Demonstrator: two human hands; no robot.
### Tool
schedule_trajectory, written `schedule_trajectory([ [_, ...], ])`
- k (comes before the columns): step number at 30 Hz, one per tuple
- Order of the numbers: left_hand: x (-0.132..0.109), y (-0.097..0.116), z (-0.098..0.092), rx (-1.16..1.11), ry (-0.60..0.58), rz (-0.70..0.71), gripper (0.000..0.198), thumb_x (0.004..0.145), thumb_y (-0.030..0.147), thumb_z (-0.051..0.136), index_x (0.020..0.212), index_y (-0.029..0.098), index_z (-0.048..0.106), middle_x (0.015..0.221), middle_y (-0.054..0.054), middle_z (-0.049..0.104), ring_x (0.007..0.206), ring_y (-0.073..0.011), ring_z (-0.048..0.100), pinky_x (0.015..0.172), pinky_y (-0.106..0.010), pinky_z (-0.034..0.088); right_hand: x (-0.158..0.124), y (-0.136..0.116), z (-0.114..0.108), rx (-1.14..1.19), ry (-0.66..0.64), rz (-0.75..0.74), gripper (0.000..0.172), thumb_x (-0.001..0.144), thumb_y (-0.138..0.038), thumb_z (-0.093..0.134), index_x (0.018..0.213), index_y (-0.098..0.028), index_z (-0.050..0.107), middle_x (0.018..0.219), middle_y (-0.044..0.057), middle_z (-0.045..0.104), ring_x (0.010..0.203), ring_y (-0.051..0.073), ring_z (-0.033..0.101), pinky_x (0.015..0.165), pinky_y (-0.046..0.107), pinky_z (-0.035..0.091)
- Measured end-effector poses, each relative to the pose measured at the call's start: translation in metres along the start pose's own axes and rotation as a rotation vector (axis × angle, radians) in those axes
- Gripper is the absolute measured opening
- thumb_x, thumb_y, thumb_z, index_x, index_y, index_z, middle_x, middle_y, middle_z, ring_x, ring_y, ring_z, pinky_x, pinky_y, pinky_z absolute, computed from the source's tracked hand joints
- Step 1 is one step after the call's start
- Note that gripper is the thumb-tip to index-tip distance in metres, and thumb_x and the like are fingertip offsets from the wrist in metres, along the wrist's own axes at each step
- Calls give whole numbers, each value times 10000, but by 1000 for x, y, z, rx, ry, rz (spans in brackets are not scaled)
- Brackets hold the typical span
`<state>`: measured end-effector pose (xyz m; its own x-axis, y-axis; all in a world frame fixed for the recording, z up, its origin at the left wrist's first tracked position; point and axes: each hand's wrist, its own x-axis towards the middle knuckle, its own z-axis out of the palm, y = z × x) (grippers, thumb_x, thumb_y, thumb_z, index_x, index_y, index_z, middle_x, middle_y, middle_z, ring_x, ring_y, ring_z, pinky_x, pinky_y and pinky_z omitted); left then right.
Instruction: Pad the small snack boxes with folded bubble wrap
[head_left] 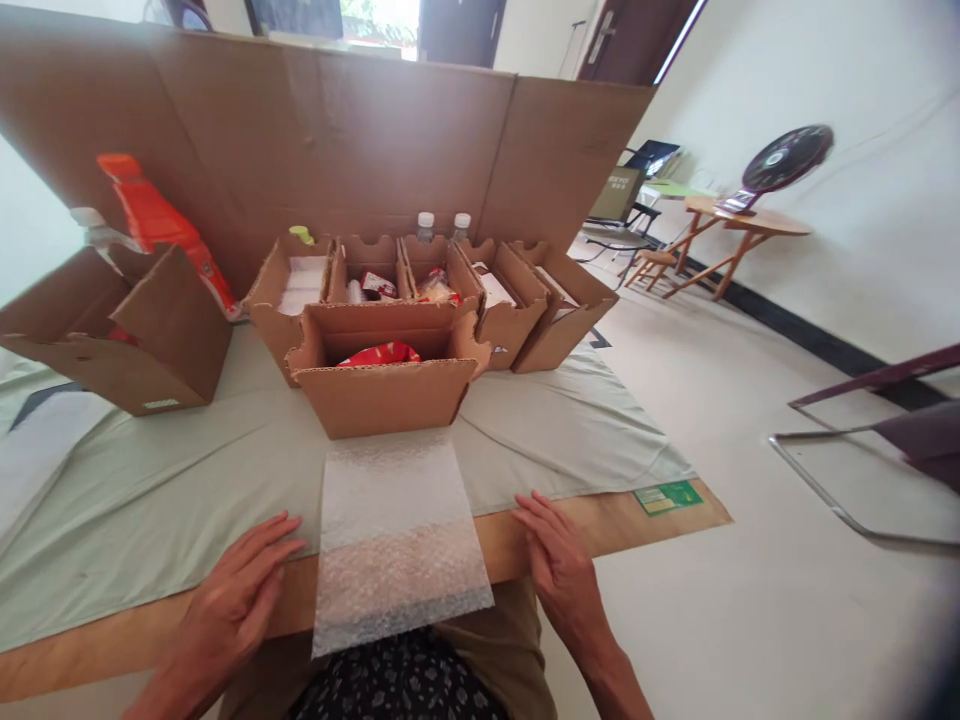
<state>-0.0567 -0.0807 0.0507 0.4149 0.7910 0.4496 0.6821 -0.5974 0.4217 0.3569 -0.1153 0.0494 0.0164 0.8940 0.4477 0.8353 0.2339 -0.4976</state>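
A sheet of bubble wrap (397,540) lies flat in front of me, its near end hanging past the table's front edge. To the left of it my left hand (244,585) rests at the edge of the cloth, fingers stretched out and holding nothing. On the other side my right hand (559,560) lies by the wooden edge, also empty with its fingers extended. Just beyond the wrap stands an open cardboard box (390,400) with a red packet (381,354) inside. Most of that packet is hidden by the box wall.
Behind stand several narrow cardboard bins (510,320) holding packets and white items. A larger box (180,340) and an orange bottle (169,220) are at the left. A tall cardboard panel (405,140) closes off the back. A fan (787,158) stands on a side table at right.
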Motion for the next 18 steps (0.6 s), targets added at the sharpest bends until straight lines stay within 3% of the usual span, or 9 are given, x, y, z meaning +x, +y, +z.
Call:
schedule_trajectory([
  [4,30,22,30,30,51,35,479,941,224,494,1413,303,529,1461,-86,575,1355,-278,538,1109,-460,478,30,-54,17,47,-80,-109,412,888,-64,452,1188,-233,680,1274,88,701,1310,269,558,1055,515,499],
  [7,48,30,63,110,20,105,549,958,290,484,1501,230,428,1500,-134,535,1398,-304,487,1131,-476,428,56,-91,50,42,-286,-179,439,902,-130,542,1330,-213,599,1449,101,585,1399,269,459,1097,481,454],
  [9,51,24,79,189,2,150,557,962,357,478,1488,177,449,1472,-165,561,1385,-317,499,1137,-480,400,66,-99,67,4,-387,-196,456,918,-211,600,1373,-193,568,1487,124,545,1410,286,440,1101,486,438],
  [13,45,10,86,313,-116,117,577,957,440,481,1472,179,490,1522,-140,519,1421,-294,459,1193,-463,301,60,-76,69,-78,-431,-156,436,942,-290,612,1365,-191,583,1491,126,545,1402,312,451,1132,529,376],
  [16,44,12,78,321,-195,88,571,949,437,503,1467,198,497,1552,-116,487,1451,-288,415,1197,-465,291,47,-43,54,-159,-344,-84,404,959,-264,563,1354,-184,594,1481,138,554,1383,333,470,1107,556,374],
  [18,46,16,70,276,-181,72,522,956,408,495,1435,203,527,1549,-122,488,1444,-290,419,1168,-471,340,42,-23,42,-209,-252,-40,350,976,-263,521,1292,-163,633,1423,155,602,1342,342,509,1054,545,412],
])
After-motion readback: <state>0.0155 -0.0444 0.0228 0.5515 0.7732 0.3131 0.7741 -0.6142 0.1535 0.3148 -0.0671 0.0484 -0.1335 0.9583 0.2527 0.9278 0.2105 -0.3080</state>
